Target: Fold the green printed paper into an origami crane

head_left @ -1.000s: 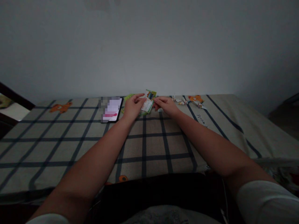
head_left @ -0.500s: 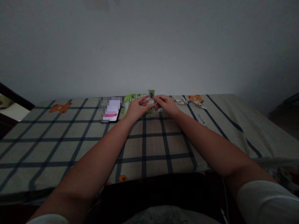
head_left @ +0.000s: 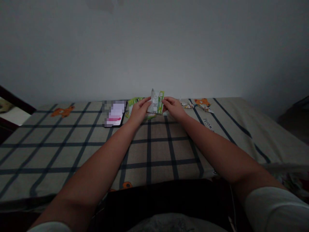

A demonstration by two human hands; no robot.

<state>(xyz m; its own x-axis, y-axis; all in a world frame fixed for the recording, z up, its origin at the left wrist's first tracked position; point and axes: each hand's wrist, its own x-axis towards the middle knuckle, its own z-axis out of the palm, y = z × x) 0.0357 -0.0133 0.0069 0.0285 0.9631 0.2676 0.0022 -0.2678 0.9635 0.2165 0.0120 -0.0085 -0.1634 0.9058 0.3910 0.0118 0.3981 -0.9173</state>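
Observation:
A small green and white printed wrapper is stretched upright between my two hands, its creased white left side bent up. My left hand pinches its left edge between thumb and fingers. Its right edge is gripped by my right hand. Behind and below them lie green packets on the checked cloth, partly hidden by my left hand. Just right of my right hand lie twisted, crumpled white and orange wrappers.
A phone with a lit, partly blurred screen lies left of my hands. The checked tablecloth with printed bears covers the table. A grey wall rises directly behind the table's far edge.
The wrapper, folded narrow and held upright before, is now spread wider with its printed white and green face toward me. My hands have moved slightly apart around it.

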